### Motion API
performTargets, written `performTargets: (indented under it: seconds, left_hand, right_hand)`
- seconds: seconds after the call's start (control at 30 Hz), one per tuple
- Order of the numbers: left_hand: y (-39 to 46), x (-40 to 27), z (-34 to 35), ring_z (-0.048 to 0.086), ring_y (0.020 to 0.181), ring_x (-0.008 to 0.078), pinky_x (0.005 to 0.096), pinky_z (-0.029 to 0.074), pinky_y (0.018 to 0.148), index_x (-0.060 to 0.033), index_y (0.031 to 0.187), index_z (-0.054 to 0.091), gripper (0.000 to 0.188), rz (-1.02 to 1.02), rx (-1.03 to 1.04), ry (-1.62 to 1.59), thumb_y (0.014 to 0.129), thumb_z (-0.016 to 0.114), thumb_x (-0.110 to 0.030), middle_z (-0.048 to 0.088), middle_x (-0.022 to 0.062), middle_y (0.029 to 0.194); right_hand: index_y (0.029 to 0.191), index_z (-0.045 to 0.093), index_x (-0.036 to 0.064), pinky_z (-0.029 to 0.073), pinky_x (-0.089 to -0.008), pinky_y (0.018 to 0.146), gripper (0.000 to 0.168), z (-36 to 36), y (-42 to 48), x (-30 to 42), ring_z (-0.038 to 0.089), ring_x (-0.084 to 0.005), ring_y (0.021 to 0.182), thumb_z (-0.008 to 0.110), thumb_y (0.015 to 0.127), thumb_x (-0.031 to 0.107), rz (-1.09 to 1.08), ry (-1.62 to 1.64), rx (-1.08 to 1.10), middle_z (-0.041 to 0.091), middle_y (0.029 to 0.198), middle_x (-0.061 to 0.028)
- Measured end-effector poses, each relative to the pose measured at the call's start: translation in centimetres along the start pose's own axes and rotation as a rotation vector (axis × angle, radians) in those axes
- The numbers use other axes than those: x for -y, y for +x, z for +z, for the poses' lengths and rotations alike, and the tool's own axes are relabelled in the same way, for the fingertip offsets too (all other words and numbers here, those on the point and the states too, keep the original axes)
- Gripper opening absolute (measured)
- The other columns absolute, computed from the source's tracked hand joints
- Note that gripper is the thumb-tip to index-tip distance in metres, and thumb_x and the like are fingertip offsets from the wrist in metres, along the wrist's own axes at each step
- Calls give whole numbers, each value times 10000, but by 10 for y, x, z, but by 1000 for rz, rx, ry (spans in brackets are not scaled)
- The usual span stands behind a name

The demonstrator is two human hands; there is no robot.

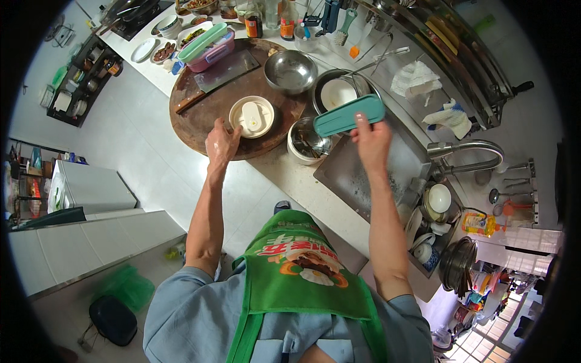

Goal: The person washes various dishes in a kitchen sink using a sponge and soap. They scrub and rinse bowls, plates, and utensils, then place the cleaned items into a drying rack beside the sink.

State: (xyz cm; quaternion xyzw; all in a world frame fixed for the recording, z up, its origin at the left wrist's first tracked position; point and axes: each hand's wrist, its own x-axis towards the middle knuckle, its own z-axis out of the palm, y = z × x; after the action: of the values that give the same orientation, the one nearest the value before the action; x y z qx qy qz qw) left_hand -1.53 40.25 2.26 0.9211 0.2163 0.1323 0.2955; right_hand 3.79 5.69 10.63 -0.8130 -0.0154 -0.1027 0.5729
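Observation:
My right hand (pixel 373 138) grips one end of a long teal plastic lid (pixel 349 115), held above the sink's corner and a pot. My left hand (pixel 223 141) is beside a round cream container with a lid (pixel 252 117) on the round wooden chopping board (pixel 186 122); its fingers are apart, and whether they touch the rim I cannot tell. On the same board lie a cleaver (pixel 227 72), a pink box (pixel 213 56) with a light green lid (pixel 202 42) on it, and a steel bowl (pixel 291 70) near the edge.
A white-rimmed container with utensils (pixel 310 140) stands between board and sink (pixel 363 163). A pot (pixel 320 86) holding a white bowl is behind the teal lid. The faucet (pixel 472 149) arches at the right. Sauce bottles (pixel 288 22) and food dishes (pixel 163 52) stand farther back.

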Motion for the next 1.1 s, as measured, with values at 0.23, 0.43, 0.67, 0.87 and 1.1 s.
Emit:
performTargets:
  seconds: [0.23, 0.43, 0.67, 0.87, 1.1]
  left_hand:
    - [20, 2, -3, 729, 845, 336, 411, 566, 773, 39, 984, 705, 319, -275, 264, -173, 869, 610, -243, 727, 237, 874]
    - [3, 0, 1, 730, 720, 301, 399, 565, 737, 8, 1060, 724, 341, -191, 33, -304, 835, 615, -224, 737, 180, 814]
    - [-46, -25, -14, 669, 543, 203, 355, 528, 532, 37, 972, 713, 283, -281, 90, -482, 829, 608, -184, 705, 136, 692]
    - [-93, 0, -42, 630, 499, 144, 305, 509, 495, 25, 1041, 716, 307, -443, 47, -512, 832, 595, -164, 687, 103, 636]
    - [-86, 12, -72, 618, 500, 135, 296, 495, 480, 47, 1049, 702, 311, -451, 40, -547, 836, 590, -150, 679, 98, 637]
  right_hand:
    - [996, 693, 5, 516, -411, 773, 304, 32, -21, -41, 680, -283, 852, 758, 859, 269, -112, -280, 257, 711, 939, -164]
    - [1020, 666, -61, 564, -345, 646, 347, 36, -11, -74, 702, -244, 806, 701, 868, 248, 412, -167, 464, 710, 914, -160]
    - [1041, 649, -92, 591, -378, 503, 291, 57, 3, -67, 694, -242, 680, 572, 872, 133, 509, -239, 555, 693, 931, -173]
    - [1060, 681, -77, 619, -391, 521, 304, 59, 13, -79, 713, -277, 756, 547, 838, 81, 470, -253, 620, 706, 926, -163]
    - [1117, 661, -70, 577, -450, 714, 362, 62, 14, -99, 714, -397, 854, 521, 796, 20, 302, -384, 633, 704, 976, -270]
